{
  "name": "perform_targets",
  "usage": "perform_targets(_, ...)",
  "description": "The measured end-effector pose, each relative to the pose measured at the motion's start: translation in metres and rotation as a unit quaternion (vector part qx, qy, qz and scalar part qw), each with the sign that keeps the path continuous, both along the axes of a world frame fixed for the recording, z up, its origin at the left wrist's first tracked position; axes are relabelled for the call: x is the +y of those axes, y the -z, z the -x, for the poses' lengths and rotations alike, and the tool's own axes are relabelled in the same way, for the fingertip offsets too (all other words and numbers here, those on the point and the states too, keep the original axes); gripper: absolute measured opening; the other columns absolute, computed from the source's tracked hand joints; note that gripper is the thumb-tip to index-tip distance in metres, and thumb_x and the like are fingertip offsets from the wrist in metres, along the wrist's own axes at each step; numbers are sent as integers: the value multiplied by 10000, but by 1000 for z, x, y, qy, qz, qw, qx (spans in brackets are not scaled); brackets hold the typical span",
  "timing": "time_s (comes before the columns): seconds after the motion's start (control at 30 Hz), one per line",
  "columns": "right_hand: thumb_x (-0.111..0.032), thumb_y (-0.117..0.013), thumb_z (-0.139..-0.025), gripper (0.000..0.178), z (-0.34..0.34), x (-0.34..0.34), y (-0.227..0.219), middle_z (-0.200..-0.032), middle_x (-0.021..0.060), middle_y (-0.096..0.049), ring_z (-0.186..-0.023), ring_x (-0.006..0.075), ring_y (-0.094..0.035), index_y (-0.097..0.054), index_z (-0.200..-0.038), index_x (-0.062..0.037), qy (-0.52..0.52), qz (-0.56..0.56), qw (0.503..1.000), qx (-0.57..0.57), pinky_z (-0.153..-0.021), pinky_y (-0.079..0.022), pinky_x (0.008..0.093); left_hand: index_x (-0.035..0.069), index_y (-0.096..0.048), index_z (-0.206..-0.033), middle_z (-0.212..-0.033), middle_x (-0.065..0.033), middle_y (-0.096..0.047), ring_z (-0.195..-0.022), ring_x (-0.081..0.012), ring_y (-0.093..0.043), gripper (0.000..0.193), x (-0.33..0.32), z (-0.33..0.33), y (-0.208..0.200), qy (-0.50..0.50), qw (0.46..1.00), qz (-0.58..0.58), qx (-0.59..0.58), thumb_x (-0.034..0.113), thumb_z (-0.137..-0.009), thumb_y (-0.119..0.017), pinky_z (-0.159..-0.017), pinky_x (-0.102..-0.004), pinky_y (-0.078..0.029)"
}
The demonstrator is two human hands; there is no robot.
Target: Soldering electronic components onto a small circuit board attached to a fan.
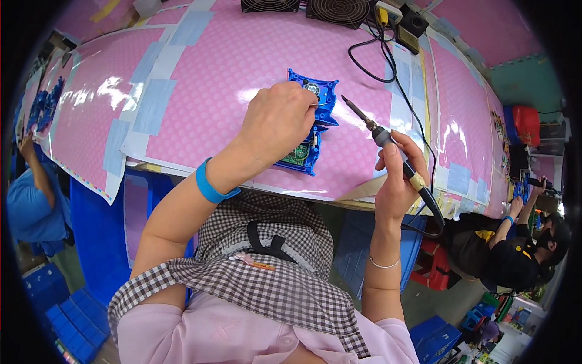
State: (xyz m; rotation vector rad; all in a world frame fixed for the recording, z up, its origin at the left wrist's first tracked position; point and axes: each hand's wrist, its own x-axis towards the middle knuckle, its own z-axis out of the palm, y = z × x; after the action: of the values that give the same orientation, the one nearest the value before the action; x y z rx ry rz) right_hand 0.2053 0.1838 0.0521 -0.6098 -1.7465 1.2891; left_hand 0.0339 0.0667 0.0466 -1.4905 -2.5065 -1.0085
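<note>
My right hand (pixel 401 173) grips a soldering iron (pixel 383 136) by its dark handle, its tip pointing up and left, apart from the blue casing. My left hand (pixel 276 118) is closed over a blue plastic casing half (pixel 329 112) that holds a round part. A thin pale wire (pixel 321 104) shows beside its fingertips, but whether they pinch it I cannot tell. Nearer to me lies a second blue casing half (pixel 311 165) with a green circuit board (pixel 297 155) inside, partly hidden by my left hand and wrist.
Two black fans (pixel 339 11) stand at the far edge of the pink-covered table (pixel 206 109). A black cable (pixel 418 115) runs along the right side to the iron. A soldering stand (pixel 407 39) sits back right. Other people (pixel 515 249) work at both sides.
</note>
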Motion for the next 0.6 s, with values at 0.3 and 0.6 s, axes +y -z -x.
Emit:
perform_targets(0.3,-11,-618,-837,224,-7,2,0,-822,75,-610,-656,104,-547,-623,-1051,56,11,-48,999,9,-616,-424,225,26,-711,-854,-731,-95,-614,-672,-196,-582,176,-60,24,-4,-200,951,-130,-196,170,-757,-735,-615,-320,-449)
perform_targets(0.6,-6,-627,-830,170,-2,-5,7,-789,96,-634,-633,120,-589,-652,-982,66,-60,-72,994,-53,-585,-471,228,21,-699,-830,-707,-61,-604,-631,-145,-534,113,-32,8,4,-115,980,-131,-100,109,-762,-722,-558,-284,-408)
